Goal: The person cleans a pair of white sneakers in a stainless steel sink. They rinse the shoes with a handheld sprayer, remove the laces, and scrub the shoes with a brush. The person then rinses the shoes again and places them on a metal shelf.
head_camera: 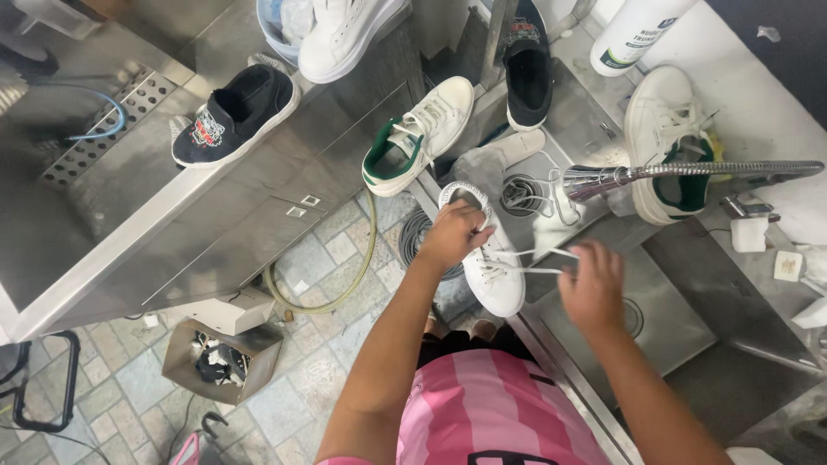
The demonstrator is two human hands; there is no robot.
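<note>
A person's left hand gripped the heel opening of a white sneaker held over the edge of a steel sink, while the right hand pinched its white laces; a metal sprayer hung nearby.

Down below, a floor of small grey-green stone tiles, a pale looped hose lying across it. On the left a long brushed stainless-steel desk with a perforated drain strip. To the right a steel sink basin. Under the desk, an open cardboard box of what may be dark scraps. Light is bright and even.
</note>
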